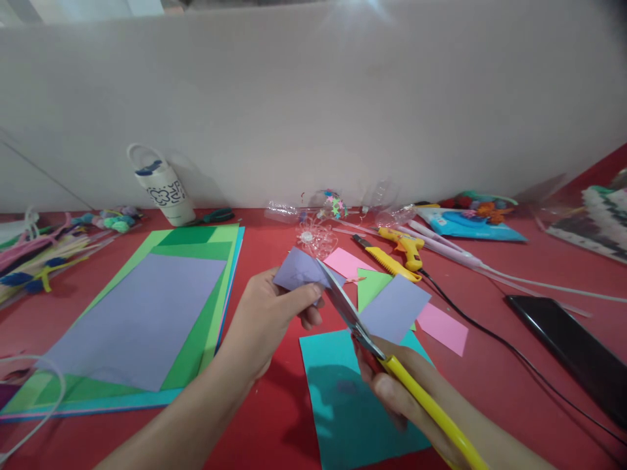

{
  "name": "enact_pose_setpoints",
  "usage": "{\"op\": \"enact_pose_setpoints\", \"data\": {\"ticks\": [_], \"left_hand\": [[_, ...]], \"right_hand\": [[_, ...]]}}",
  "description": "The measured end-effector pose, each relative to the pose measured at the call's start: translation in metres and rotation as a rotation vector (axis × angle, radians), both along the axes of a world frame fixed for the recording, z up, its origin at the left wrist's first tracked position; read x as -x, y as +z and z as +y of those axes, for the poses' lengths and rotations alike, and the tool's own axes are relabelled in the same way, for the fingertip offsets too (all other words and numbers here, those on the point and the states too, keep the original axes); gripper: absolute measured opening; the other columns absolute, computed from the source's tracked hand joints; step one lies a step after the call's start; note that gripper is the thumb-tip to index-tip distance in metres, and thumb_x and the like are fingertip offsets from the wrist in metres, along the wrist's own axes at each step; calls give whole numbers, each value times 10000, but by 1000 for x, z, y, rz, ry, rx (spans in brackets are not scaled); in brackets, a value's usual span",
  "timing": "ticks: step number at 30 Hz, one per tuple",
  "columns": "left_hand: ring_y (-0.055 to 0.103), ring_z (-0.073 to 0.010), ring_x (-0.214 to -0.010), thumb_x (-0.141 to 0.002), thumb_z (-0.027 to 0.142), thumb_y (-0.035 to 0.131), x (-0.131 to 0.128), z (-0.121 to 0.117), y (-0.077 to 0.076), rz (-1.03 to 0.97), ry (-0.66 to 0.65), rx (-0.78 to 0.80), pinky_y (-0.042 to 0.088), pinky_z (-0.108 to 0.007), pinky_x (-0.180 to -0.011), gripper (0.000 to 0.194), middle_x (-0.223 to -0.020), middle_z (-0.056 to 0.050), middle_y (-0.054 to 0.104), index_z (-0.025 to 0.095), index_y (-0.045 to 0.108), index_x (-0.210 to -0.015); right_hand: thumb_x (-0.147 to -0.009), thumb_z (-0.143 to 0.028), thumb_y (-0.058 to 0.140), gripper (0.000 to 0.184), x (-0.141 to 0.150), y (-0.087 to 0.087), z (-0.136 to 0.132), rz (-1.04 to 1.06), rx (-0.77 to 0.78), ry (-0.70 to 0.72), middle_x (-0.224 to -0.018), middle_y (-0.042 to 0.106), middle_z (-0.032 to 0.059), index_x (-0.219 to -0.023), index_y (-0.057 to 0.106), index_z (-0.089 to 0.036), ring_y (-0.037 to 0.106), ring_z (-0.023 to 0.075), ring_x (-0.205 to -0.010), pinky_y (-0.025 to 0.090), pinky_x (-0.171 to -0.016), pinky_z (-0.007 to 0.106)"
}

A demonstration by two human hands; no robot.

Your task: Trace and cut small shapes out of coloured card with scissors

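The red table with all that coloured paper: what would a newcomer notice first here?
Probably the yellow-handled scissors in the right hand, held up to the small purple paper in the left hand, near the middle of the view. Next, perhaps, the stack of large coloured sheets on the left, and the yellow glue gun beyond the hands, right of centre.

- The left forearm (196, 405) slanted up from the lower edge, bare, toward the middle of the view.
- The left hand (267, 303) was raised in a pinch, its thumb (300, 300) stretched to the right across the front and its fingertips (312, 318) curled beneath.
- The right forearm (492, 434) came in from the lower right, also bare.
- The right hand (399, 382) sat lower and closer to the body, closed in a grip with bent digits.
- Both hands were near each other, not touching.
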State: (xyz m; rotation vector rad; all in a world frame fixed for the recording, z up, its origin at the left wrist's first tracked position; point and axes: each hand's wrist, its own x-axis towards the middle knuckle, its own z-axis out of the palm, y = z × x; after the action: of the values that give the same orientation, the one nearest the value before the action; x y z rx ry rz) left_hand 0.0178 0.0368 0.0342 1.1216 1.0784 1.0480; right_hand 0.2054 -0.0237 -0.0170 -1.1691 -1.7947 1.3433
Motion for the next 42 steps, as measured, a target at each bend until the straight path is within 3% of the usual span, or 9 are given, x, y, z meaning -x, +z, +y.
{"op": "enact_pose_setpoints", "data": {"ticks": [5, 16, 29, 42], "left_hand": [[527, -72, -437, -698, 198, 641, 0, 0, 0, 6, -1, 1, 399, -171, -459, 102, -456, 31, 604, 152, 606, -613], [528, -78, -440, -707, 196, 638, 1, 0, 0, 13, -7, 4, 400, -180, -462, 109, -457, 30, 603, 154, 607, -611], [525, -82, -447, -709, 199, 644, 1, 0, 1, 9, -6, 6, 401, -189, -471, 108, -467, 22, 604, 150, 609, -619], [521, -83, -442, -702, 198, 648, 1, 0, 1, -2, -4, 14, 392, -190, -465, 112, -463, 22, 600, 149, 606, -610]], "right_hand": [[-823, -745, 352, 527, 2, 5, -3, -11, 31, -62, -587, 304, -69, -716, 341, -229, 298, 98, -472, 243, -430, 242], [-811, -755, 367, 537, 0, 6, -1, 15, 31, -5, -566, 317, -73, -700, 348, -230, 309, 92, -451, 241, -417, 238], [-788, -785, 352, 559, 2, 11, 1, -34, 34, -52, -564, 309, -69, -696, 336, -234, 306, 97, -464, 258, -416, 240], [-771, -775, 410, 565, 1, 5, 2, 8, 41, -58, -522, 342, -65, -697, 416, -215, 307, 91, -452, 232, -404, 230]]}}
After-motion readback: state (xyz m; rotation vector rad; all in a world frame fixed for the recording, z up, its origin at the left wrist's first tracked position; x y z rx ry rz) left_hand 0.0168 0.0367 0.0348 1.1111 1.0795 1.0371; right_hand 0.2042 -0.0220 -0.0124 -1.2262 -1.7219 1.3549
